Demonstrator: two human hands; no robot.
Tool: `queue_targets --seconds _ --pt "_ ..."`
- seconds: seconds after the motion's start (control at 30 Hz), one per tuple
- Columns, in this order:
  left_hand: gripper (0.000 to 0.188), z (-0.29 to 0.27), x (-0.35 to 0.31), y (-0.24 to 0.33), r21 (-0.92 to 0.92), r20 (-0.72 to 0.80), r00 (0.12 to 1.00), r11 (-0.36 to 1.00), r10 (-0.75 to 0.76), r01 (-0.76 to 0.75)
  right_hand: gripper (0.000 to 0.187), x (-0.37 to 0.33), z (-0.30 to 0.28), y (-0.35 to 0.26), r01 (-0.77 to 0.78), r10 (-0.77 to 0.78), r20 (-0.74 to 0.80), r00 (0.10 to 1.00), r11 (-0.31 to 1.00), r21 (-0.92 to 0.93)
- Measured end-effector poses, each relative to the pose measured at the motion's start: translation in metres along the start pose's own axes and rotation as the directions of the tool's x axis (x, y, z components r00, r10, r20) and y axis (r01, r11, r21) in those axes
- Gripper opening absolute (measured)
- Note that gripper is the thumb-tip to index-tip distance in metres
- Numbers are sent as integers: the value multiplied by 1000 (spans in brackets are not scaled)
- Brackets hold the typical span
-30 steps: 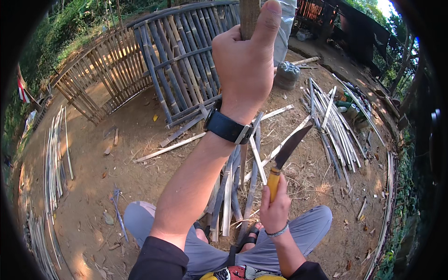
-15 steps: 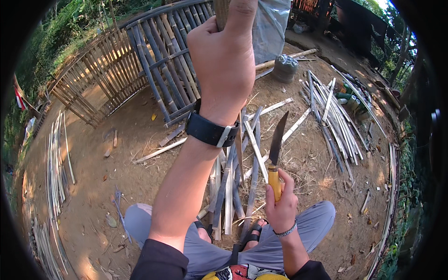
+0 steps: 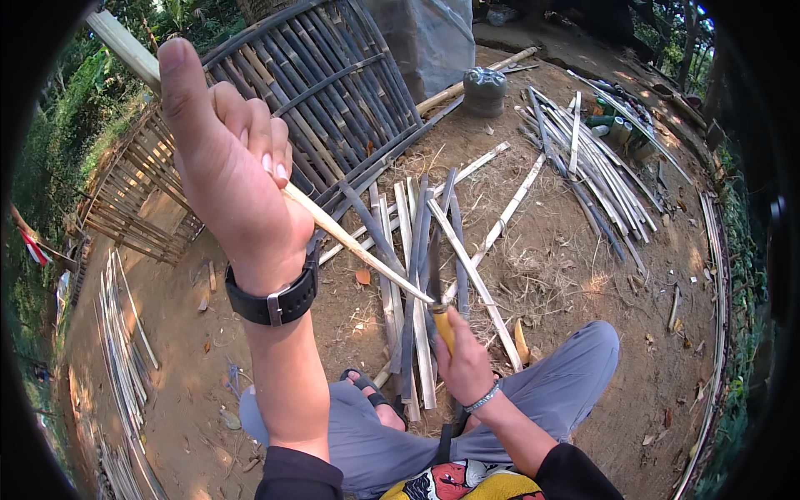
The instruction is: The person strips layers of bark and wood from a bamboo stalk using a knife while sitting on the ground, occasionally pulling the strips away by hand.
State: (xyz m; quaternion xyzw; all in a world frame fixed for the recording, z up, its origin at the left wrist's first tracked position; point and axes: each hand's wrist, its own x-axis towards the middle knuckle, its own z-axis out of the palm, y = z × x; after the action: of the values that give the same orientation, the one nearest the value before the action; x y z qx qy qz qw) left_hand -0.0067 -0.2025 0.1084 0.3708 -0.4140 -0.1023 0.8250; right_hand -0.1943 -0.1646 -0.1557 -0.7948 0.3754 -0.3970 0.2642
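My left hand (image 3: 237, 158), with a black watch on its wrist, is raised at the upper left and closed around a long pale bamboo strip (image 3: 358, 250). The strip slants from the top left down toward the middle, and its lower end meets the knife near the handle. In my right hand (image 3: 465, 367) is a knife (image 3: 444, 327) with a yellow handle, its dark blade pointing up and away from me. Several split bamboo strips (image 3: 425, 358) lie crossed on the ground between my feet, just beyond the knife.
A dark bamboo panel (image 3: 317, 92) leans at the back, beside a paler slatted fence (image 3: 137, 200). Piles of strips lie at the right (image 3: 596, 175) and left (image 3: 121, 358). A dark, clear-topped container (image 3: 484, 92) stands at the back. Shavings (image 3: 533, 267) litter the dirt.
My left hand has swung left and turned, bringing the bamboo strip's length into view. My right hand has moved left and slightly down, and the knife now meets the strip's lower end.
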Motion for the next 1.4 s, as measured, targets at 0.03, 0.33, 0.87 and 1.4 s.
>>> queue_targets --seconds 0.03,0.33,0.87,1.4 --pt "59 1 -3 0 2 1 1000 1000 -6 6 42 -17 26 29 -160 196 234 952 973 -165" --pt "59 -63 -36 40 -103 -36 999 995 -15 11 33 -32 -2 54 -356 320 223 921 924 142" --pt "55 -132 -46 43 -15 -52 998 999 39 -40 29 -65 118 29 -610 545 315 777 775 164" --pt "57 -145 -48 43 -31 15 999 998 46 -45 22 -39 74 3 -438 307 396 865 848 300"
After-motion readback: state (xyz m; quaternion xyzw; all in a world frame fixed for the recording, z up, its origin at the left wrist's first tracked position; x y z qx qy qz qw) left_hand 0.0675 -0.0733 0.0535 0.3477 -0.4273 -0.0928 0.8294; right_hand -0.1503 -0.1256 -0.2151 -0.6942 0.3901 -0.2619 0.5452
